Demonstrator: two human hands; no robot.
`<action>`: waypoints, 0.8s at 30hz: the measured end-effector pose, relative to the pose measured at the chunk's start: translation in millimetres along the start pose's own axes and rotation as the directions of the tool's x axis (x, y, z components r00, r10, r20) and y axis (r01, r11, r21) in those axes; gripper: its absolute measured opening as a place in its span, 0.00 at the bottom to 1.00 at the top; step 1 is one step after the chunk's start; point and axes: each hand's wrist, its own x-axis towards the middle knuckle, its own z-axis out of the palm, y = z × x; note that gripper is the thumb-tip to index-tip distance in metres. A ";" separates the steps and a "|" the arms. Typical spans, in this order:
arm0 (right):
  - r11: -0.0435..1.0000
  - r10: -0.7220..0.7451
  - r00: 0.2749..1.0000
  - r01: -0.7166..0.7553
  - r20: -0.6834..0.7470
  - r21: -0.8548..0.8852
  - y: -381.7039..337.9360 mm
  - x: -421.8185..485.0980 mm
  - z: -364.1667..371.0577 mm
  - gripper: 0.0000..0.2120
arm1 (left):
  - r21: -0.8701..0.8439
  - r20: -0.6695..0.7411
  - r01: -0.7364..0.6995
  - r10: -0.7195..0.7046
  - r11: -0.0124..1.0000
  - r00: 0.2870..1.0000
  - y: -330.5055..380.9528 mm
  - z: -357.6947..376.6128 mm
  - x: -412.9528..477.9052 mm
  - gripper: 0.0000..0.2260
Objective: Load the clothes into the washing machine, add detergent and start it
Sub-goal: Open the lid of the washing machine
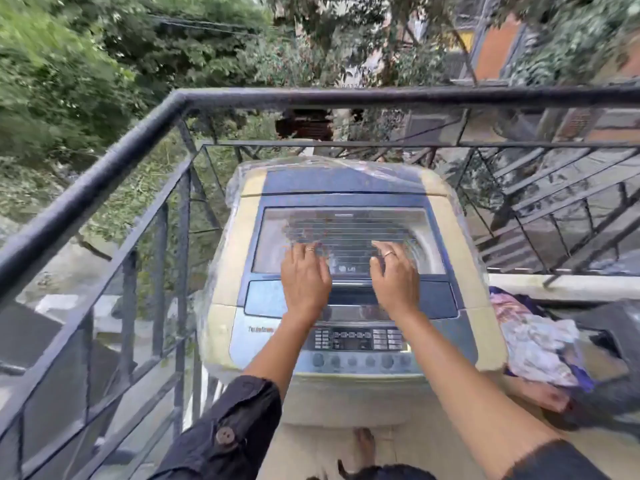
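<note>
A top-loading washing machine (235, 244), cream and blue and wrapped in clear plastic, stands on a balcony in front of me. Its glass lid (346, 223) lies closed. My left hand (304, 277) and my right hand (394, 273) rest flat on the lid's near edge, fingers spread, holding nothing. The control panel (356, 341) with buttons and knobs sits below my wrists. A heap of patterned clothes (536, 344) lies to the right of the machine. No detergent is in sight.
A black metal railing (114, 161) runs along the left and behind the machine. A dark container (620, 327) sits by the clothes at the right. My bare foot (363, 445) stands on the tiled floor below the machine.
</note>
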 end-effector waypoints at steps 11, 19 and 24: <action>0.942 0.174 0.957 -0.092 0.232 -0.324 19.8 -56.6 8.7 0.12 | 0.098 0.400 -0.050 0.006 0.994 0.916 -15.2 -8.9 -50.7 0.14; 0.914 0.267 0.907 -0.132 0.325 -0.384 10.4 -51.5 2.5 0.15 | 0.132 0.455 -0.131 0.057 0.983 0.889 -18.7 -16.1 -53.0 0.15; 0.911 0.296 0.860 -0.123 0.415 -0.394 4.4 -41.7 -11.4 0.14 | 0.134 0.409 -0.109 0.045 0.985 0.911 -13.1 -16.4 -54.5 0.15</action>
